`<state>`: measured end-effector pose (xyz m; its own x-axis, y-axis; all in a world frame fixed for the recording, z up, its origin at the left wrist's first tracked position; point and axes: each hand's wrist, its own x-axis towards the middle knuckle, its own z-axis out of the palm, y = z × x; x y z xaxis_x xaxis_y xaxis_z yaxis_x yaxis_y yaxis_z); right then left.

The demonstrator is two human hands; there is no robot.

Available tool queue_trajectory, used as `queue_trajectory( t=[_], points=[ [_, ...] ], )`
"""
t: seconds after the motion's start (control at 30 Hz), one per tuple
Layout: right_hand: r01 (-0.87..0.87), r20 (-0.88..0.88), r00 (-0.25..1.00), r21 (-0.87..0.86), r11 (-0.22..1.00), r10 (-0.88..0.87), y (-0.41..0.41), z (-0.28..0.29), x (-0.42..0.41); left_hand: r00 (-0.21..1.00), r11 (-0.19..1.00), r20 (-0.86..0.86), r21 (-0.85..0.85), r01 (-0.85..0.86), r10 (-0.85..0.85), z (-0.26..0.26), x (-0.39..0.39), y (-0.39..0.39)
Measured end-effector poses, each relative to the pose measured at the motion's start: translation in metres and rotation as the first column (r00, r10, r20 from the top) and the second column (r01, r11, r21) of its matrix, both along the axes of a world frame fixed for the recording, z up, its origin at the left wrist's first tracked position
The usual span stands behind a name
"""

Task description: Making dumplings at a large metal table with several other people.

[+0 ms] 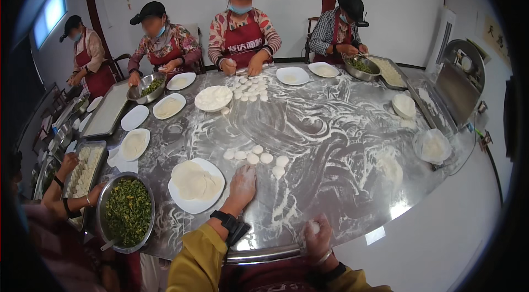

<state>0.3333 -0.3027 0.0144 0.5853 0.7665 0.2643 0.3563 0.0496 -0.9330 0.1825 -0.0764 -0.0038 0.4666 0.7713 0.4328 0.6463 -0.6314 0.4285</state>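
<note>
My left hand (243, 185) reaches palm down over the floured steel table, its fingertips at the near edge of a group of flattened dough rounds (253, 158). Whether its fingers hold a round cannot be told. Near the table's front edge, my right hand (318, 236) is closed around a small white piece of dough (315, 227). A white plate (199, 208) with a stack of thin dough wrappers (194, 181) stands left of my left hand. A metal rolling pin or tube (264, 254) lies along the table edge, between my forearms.
At the left, a co-worker's hands are by a steel bowl of chopped green filling (151, 226) and a tray of dumplings (100, 151). Several co-workers sit across the table. A flour bowl (213, 99) and more dough rounds (250, 88) lie at the far side; a plastic bag (432, 146) is at right.
</note>
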Motion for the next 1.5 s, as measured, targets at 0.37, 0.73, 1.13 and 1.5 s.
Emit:
queue_trajectory(
  t=[0.37, 0.73, 1.13, 1.5],
  points=[
    [0.025, 0.045, 0.999, 0.041, 0.999, -0.027, 0.009, 0.007, 0.001, 0.972, 0.935, -0.048, -0.288, 0.208, -0.231, 0.031, -0.017, -0.106],
    [-0.055, 0.180, 0.982, 0.023, 0.998, 0.050, 0.022, 0.050, -0.010, 0.945, 0.757, 0.041, -0.588, 0.285, -0.324, 0.029, -0.013, -0.143],
    [0.042, -0.059, 0.997, 0.003, 0.999, -0.041, 0.000, -0.011, 0.002, 0.952, 0.806, -0.005, -0.533, 0.257, -0.306, 0.029, -0.012, -0.148],
    [0.037, 0.130, 0.991, 0.010, 0.999, -0.038, 0.013, -0.018, 0.005, 0.923, 0.804, 0.048, -0.475, 0.358, -0.383, 0.025, -0.013, -0.136]
  ],
)
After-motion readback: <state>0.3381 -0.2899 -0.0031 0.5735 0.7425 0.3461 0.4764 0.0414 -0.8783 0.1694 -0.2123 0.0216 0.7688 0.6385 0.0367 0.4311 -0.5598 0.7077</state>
